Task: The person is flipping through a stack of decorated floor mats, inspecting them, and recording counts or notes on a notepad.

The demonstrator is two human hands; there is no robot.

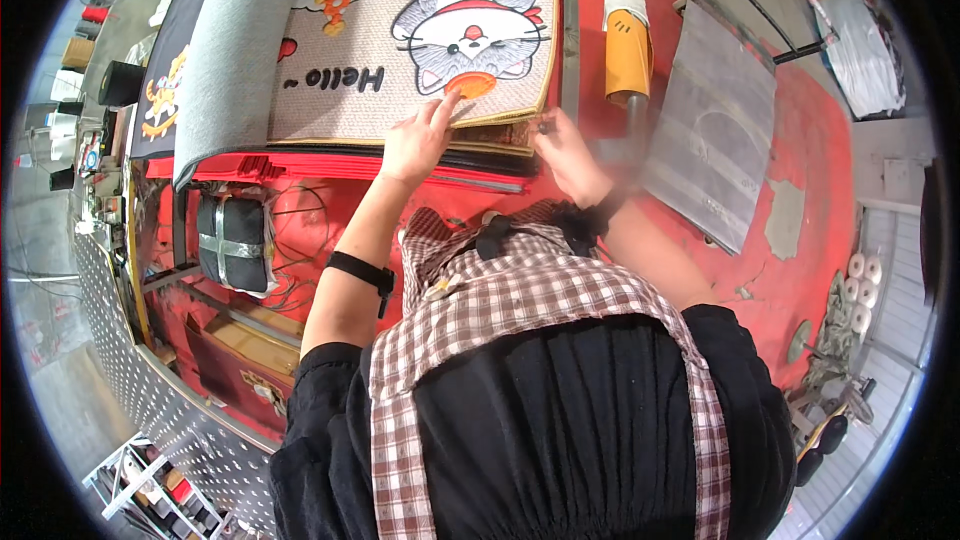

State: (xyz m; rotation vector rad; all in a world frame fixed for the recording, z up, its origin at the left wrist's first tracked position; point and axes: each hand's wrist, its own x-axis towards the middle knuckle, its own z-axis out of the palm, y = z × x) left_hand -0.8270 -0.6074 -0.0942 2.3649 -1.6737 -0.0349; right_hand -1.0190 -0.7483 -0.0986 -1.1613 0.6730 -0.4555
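Observation:
A beige cartoon floor mat (340, 105) with a grey cat face, an orange patch and dark lettering tops a stack in front of me. At its left, a mat is rolled back and shows pale grey backing (225, 60). My left hand (418, 145) rests at the near edge with its fingers stretched over the print. A small dark shape by its fingertips is too unclear to name. My right hand (568, 155) pinches the near right corner of the mat, which is lifted slightly above the layers below. Red and black mat edges (470, 175) show beneath.
A yellow and white roll (627, 50) stands to the right, beside a grey sheet (715, 125) on the red floor. Low on the left are a black taped bundle (232, 240) and a perforated metal panel (150, 350). White rolls (862, 290) sit at far right.

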